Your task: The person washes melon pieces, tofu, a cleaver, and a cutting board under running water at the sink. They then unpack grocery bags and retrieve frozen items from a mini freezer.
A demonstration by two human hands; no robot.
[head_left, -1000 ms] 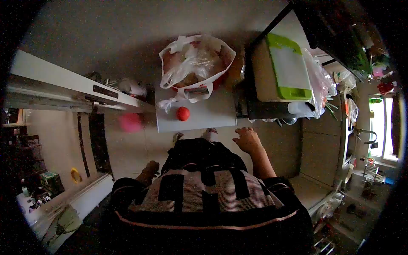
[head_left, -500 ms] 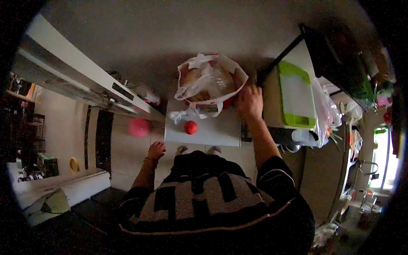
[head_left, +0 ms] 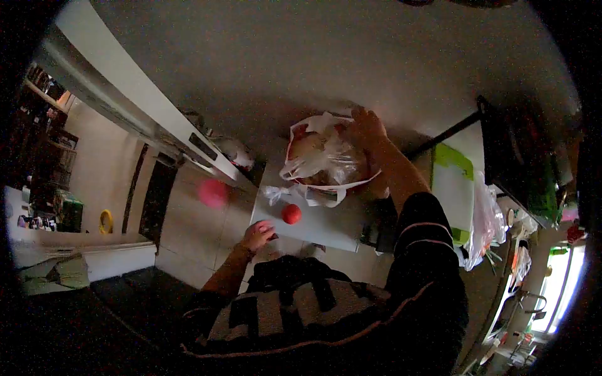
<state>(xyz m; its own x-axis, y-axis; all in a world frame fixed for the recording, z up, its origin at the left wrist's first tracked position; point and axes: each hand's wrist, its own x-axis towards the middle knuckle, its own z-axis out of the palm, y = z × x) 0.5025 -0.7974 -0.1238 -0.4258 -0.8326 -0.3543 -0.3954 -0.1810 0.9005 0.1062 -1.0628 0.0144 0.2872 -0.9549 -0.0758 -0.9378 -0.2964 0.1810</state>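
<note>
The person's dark top [head_left: 420, 301] lay nearest, with pale block lettering across the chest. Just ahead of it the left hand [head_left: 259, 235] hovered by the near left edge of the white worktop [head_left: 332, 230], its fingers loosely apart and half bent, with nothing seen in them; whether the fingertips touched the edge could not be told. A little farther in, a round red ball or fruit [head_left: 291, 214] rested on the worktop, apart from the left hand. Just beyond it lay a knotted twist of clear plastic [head_left: 273, 193].

Behind these, on the worktop, the white carrier bag [head_left: 334, 195] stood open, its near handle hanging toward the person. Clear plastic wrapping [head_left: 320, 160] filled its mouth around brownish contents too blurred to name. The right hand [head_left: 370, 127] had reached over to the bag's far right rim, fingers bent down toward it; whether they pinched the rim could not be told.

To the right stood a box with a green-edged lid [head_left: 453, 169], partly hidden by the sleeve, with pinkish plastic bags [head_left: 484, 216] beside it. On the left, beyond the worktop, was a blurred pink round thing [head_left: 212, 192], and farther away a yellow ring [head_left: 106, 221]. A bright window [head_left: 560, 288] showed at the far right.
</note>
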